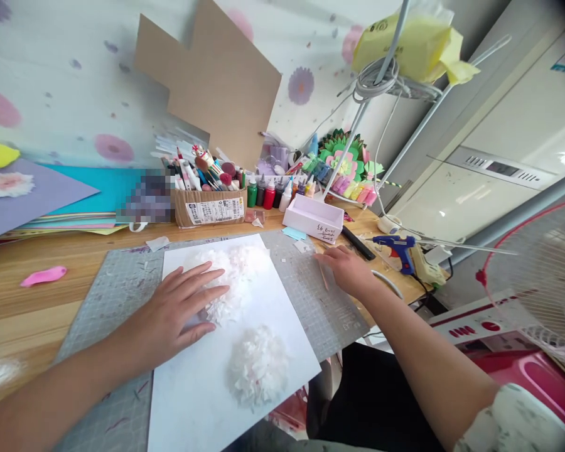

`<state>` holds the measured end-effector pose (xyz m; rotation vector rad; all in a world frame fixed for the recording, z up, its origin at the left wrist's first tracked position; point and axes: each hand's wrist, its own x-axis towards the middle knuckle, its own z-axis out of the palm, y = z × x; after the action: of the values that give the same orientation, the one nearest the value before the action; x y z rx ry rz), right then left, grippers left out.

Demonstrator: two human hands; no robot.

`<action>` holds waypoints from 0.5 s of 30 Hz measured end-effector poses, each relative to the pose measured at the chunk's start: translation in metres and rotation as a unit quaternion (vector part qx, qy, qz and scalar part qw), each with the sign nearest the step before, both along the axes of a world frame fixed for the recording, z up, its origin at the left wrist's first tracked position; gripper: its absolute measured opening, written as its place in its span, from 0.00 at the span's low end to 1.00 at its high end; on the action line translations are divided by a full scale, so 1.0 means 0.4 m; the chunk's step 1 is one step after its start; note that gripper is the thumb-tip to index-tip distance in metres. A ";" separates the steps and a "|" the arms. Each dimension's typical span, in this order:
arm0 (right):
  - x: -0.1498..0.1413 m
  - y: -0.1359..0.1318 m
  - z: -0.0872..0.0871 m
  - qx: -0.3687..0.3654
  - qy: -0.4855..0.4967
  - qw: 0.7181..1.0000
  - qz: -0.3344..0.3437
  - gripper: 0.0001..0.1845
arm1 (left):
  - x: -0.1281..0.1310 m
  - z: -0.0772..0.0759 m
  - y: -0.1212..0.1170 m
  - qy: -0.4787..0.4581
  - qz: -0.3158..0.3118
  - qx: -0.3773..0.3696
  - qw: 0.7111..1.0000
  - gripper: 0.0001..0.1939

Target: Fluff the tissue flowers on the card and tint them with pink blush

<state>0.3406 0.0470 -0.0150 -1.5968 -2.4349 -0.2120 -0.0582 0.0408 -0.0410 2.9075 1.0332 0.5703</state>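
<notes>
My left hand (176, 311) is open, fingers spread, over a cluster of fluffy white paper flowers (238, 282) on a white sheet of paper (188, 402). Its fingertips overlap the cluster; part of the flowers is hidden beneath. Nearer me on the same sheet sits another white ruffled flower (260, 365). The sheet rests on a grey cutting mat (94, 307). At the mat's right side, my right hand (344, 269) has its fingers curled together, low over the surface. A thin pinkish strip (324, 277) shows just below them; whether they grip anything is unclear.
Behind the mat stand a cardboard box (211, 207) of pens and brushes, several paint bottles (269, 196) and a white box (313, 216). A blue glue gun (398, 248) and a black stick (358, 243) lie at right. A fan (546, 270) stands beyond.
</notes>
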 end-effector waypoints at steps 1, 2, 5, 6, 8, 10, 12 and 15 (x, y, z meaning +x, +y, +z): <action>-0.005 0.002 -0.005 0.004 0.003 1.000 -0.014 0.22 | -0.001 0.003 0.003 -0.014 0.006 0.002 1.000 0.21; -0.017 0.004 -0.010 0.006 0.005 1.000 -0.024 0.22 | -0.002 0.007 0.005 -0.031 0.014 0.003 0.999 0.20; -0.077 0.009 -0.021 -0.008 0.011 1.000 -0.018 0.19 | -0.006 0.027 0.012 -0.095 0.059 -0.017 0.994 0.19; -0.096 0.012 -0.023 -0.018 0.010 1.000 -0.010 0.19 | -0.009 0.033 0.014 -0.113 0.082 -0.032 0.990 0.20; -0.123 0.022 -0.028 -0.039 0.008 0.999 0.001 0.22 | -0.014 0.045 0.018 -0.142 0.132 -0.063 0.979 0.21; -0.129 0.036 -0.031 -0.058 0.006 0.998 0.003 0.25 | -0.019 0.051 0.022 -0.162 0.165 -0.080 0.970 0.20; -0.124 0.052 -0.028 -0.065 0.009 0.998 -0.012 0.22 | -0.021 0.053 0.024 -0.180 0.175 -0.082 0.964 0.19; -0.129 0.084 -0.008 -0.047 0.030 0.997 -0.054 0.14 | -0.019 0.055 0.022 -0.194 0.170 -0.074 0.963 0.17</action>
<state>0.2891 0.0808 -0.0183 -1.7500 -2.3481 -0.0684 -0.0657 0.0495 -0.0191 2.3652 1.4386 0.9752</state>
